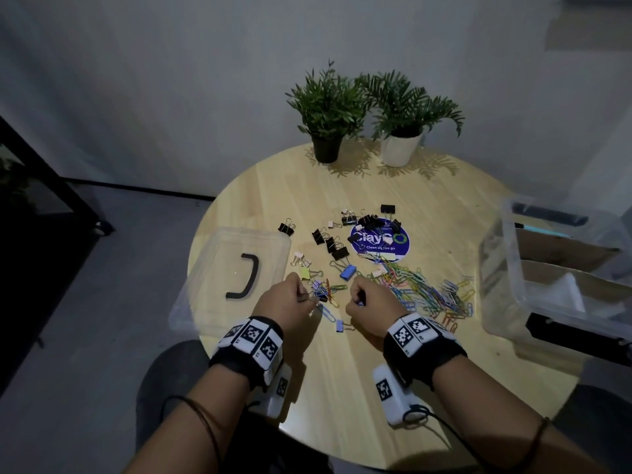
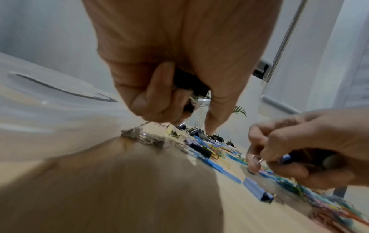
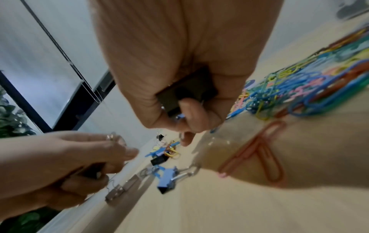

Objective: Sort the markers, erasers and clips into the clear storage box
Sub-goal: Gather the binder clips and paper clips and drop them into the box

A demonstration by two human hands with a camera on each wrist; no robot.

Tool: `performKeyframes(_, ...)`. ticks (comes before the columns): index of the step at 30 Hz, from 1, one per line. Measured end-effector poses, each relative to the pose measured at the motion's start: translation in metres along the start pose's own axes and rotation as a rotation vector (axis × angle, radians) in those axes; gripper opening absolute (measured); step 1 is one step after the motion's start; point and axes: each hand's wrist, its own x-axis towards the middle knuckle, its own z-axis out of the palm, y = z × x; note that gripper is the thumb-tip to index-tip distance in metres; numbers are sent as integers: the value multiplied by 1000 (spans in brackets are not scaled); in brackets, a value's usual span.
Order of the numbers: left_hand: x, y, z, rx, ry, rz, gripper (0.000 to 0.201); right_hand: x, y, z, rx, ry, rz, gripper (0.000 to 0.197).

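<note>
Both hands hover low over the near middle of the round table (image 1: 342, 388), fists side by side. My left hand (image 1: 302, 295) curls round black binder clips (image 2: 188, 82), and wire handles stick out below its fingers. My right hand (image 1: 359, 297) grips a black binder clip (image 3: 185, 93) in the palm, with a bit of blue clip at its fingertips. Loose binder clips (image 1: 328, 242) lie beyond the hands, among them a blue one (image 1: 347, 271). A lilac binder clip (image 1: 340, 325) lies between my wrists. Coloured paper clips (image 1: 431, 292) are heaped to the right.
The clear storage box (image 1: 506, 268) stands at the table's right edge with items inside. Its clear lid (image 1: 212, 254) with a black handle lies at the left edge. Two potted plants (image 1: 326, 107) stand at the back. A round blue sticker (image 1: 400, 246) lies under some clips.
</note>
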Motion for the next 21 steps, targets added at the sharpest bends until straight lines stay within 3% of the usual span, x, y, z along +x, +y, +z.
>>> performKeyframes(2,1,1,4,53,6,-22,28,-8,0,-3,22,-27,-5,12)
performKeyframes(7,7,15,13,144,62,-60,45,-16,16,-2,292,-135,118,20)
performKeyframes(10,9,23,16,220,68,-63,37,-15,12,-1,116,-141,92,23)
performKeyframes(13,10,25,15,274,96,-40,32,-14,-2,10,-179,-179,25,44)
performKeyframes(15,9,25,12,330,144,8,35,-12,-10,20,-349,-173,2,41)
performKeyframes(21,5,23,4,394,156,106,39,-11,-10,25,-359,-136,53,34)
